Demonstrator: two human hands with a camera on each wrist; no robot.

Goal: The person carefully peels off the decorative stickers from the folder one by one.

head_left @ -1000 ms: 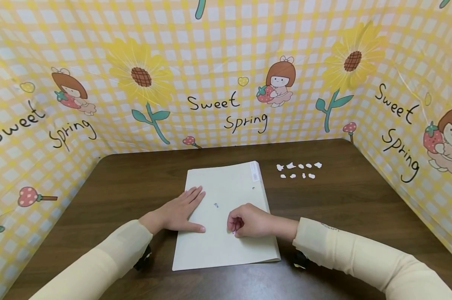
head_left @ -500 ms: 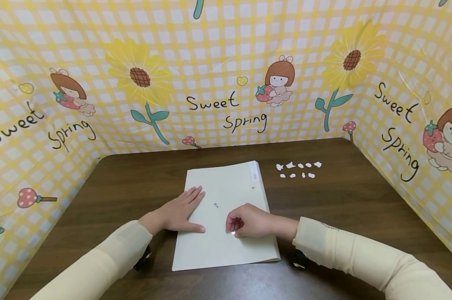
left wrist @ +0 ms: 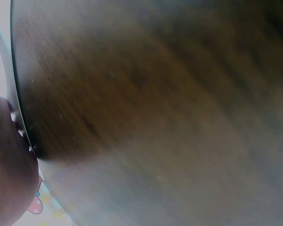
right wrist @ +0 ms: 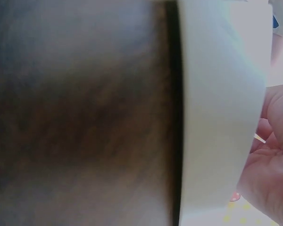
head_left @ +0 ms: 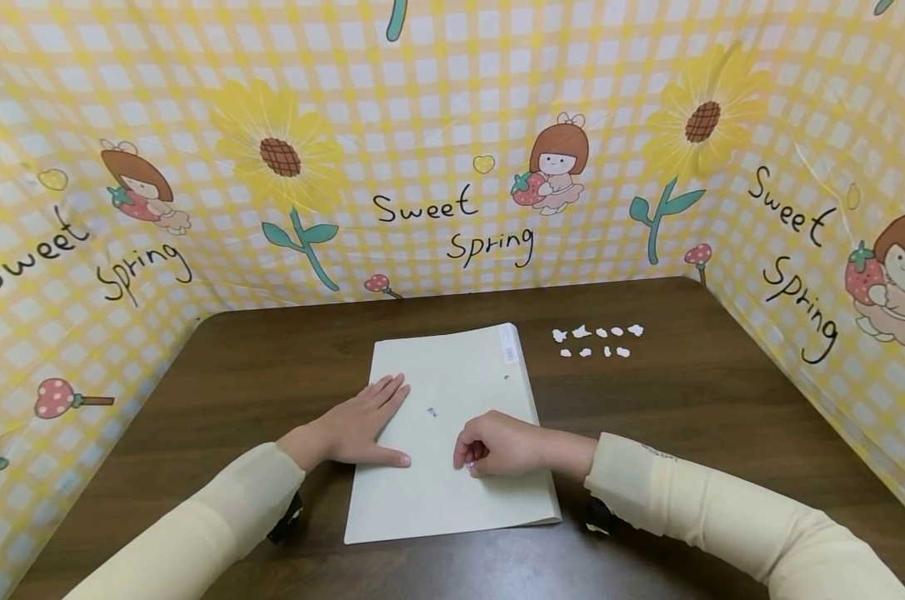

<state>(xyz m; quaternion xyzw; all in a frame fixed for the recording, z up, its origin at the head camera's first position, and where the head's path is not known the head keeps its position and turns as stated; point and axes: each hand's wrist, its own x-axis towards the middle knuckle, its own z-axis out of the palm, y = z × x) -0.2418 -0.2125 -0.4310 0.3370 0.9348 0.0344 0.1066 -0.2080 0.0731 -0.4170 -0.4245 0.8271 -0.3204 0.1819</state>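
A cream pad of paper (head_left: 422, 500) with a barcode label at its far right corner lies on the dark wooden table. My left hand (head_left: 357, 425) rests flat on its left part, fingers spread. Above the pad's right half, my right hand (head_left: 501, 444) has curled fingers, and thumb and fingertips pinch a tiny whitish piece (head_left: 471, 467), mostly hidden by the fingers. Its kind is too small to tell. In the right wrist view the right hand (right wrist: 273, 146) shows only at the right edge; in the left wrist view the left hand (left wrist: 12, 174) fills the left edge.
Several small white irregular pieces (head_left: 602, 332) lie in two rows on the table (head_left: 685, 417), right of the pad's far end. Small dark writing (head_left: 432, 412) marks the pad's middle. A yellow checked cloth (head_left: 422, 125) stands round the table's back and sides.
Both hands stay in nearly the same place. At the right fingertips the small piece shows slightly differently: purplish, then bright white, now mostly covered.
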